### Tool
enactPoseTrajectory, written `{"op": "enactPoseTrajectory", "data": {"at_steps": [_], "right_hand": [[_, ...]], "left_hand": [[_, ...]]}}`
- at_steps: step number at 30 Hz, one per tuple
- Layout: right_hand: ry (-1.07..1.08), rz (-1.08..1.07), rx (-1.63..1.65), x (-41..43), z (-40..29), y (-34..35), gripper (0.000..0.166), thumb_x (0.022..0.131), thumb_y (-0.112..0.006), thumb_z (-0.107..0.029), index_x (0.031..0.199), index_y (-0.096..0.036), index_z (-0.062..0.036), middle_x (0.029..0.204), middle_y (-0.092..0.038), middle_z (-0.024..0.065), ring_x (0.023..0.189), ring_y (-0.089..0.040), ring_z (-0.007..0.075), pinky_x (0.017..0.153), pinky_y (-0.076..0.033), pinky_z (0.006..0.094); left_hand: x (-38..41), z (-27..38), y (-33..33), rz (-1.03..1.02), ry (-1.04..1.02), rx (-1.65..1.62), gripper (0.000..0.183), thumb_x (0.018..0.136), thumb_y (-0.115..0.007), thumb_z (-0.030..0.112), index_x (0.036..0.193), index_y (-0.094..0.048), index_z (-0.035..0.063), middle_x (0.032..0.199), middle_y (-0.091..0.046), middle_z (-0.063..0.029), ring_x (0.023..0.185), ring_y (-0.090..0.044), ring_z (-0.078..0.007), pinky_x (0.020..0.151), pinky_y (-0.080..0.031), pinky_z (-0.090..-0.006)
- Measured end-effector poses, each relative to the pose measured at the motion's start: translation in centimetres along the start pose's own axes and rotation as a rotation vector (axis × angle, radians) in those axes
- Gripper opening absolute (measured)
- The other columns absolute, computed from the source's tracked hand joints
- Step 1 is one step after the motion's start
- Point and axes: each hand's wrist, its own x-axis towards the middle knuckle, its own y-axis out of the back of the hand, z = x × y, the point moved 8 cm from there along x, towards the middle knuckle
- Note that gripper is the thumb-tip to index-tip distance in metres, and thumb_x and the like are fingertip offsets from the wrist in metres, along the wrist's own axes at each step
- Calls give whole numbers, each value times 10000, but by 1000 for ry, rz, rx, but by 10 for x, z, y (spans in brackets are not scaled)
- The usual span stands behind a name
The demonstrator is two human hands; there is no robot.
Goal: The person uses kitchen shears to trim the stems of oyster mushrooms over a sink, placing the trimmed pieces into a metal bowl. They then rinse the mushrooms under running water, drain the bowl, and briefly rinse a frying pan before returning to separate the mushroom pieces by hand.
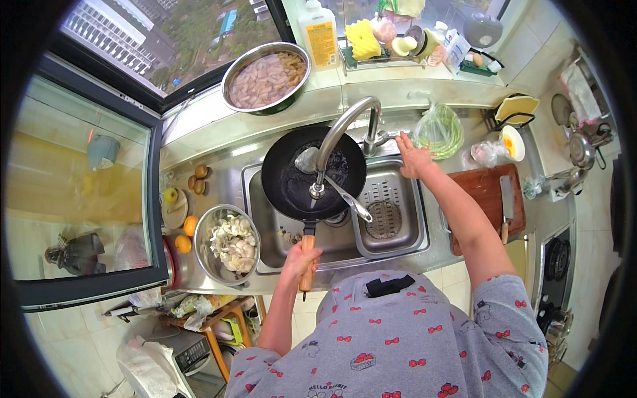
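Observation:
My left hand [301, 259] is closed around the wooden handle of a black wok [278, 169], which lies over the left basin of the steel sink [264, 248]. A metal spatula [348, 195] rests in the wok, its handle over the rim. The curved steel faucet [371, 104] hangs over the wok, with water at its spout. My right hand [414, 158] is at the faucet's lever [390, 137], fingers extended, holding nothing; whether the fingertips touch it is unclear. Beside that hand lies a clear plastic bag of green vegetables [440, 132].
Left of the sink are a steel bowl of mushrooms [233, 244], oranges [184, 244] and kiwis [200, 186]. A basin of soaking pieces [268, 79] stands on the sill. At right, a cleaver [507, 199] lies on a wooden cutting board [482, 194]. An open window [159, 199] juts in at left.

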Motion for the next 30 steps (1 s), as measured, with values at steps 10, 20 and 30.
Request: {"op": "enactPoseTrajectory", "data": {"at_steps": [10,20,30], "right_hand": [[11,52,80,6,4,-7,1025,753,-672,-285,1540,-45,-89,1622,1,115,1176,-568,399,1048,-400,505],[-30,47,111,10,5,-13,1029,749,-684,-311,1547,-58,-138,1626,-11,55,1226,-512,416,1089,-259,661],[-57,-12,135,3,3,-4,1012,760,-672,-321,1548,-64,-143,1625,-18,53,1385,-369,317,1119,-220,650]], "left_hand": [[9,10,-6,-15,-30,-55,259,818,-712,96,918,-474,80,661,-535,-27,462,-508,-110,398,-422,-237],[17,-3,-14,-44,7,-256,320,853,-733,212,1070,-523,106,697,-543,-41,497,-503,-113,418,-424,-233],[30,2,-20,-163,195,-439,303,865,-676,128,1115,-507,99,804,-573,-91,592,-548,-158,474,-456,-284]]}}
